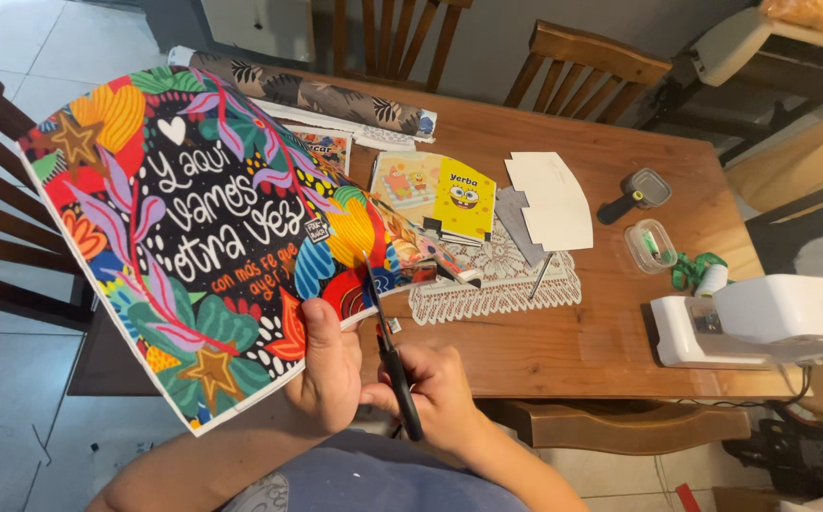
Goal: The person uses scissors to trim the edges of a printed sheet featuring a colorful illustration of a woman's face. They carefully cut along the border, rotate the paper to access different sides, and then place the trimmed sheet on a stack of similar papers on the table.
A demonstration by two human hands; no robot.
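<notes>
Right hand (pixel 440 393) grips black scissors (pixel 388 346) pointing toward 11 o'clock into the colourful printed sheet (pixel 193 228) pinched by the left hand (pixel 328 365), a yellow package (pixel 463 199) lying at 2 o'clock.

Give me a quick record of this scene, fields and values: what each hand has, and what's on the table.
Left hand: grips the lower edge of a colourful printed sheet with leaves, stars and lettering, held up over the table edge.
Right hand: holds black scissors, blades at the sheet's edge.
Table: wooden; lace doily, yellow cartoon booklet, white paper piece, patterned roll.
Right side: white sewing machine, small clear container.
</notes>
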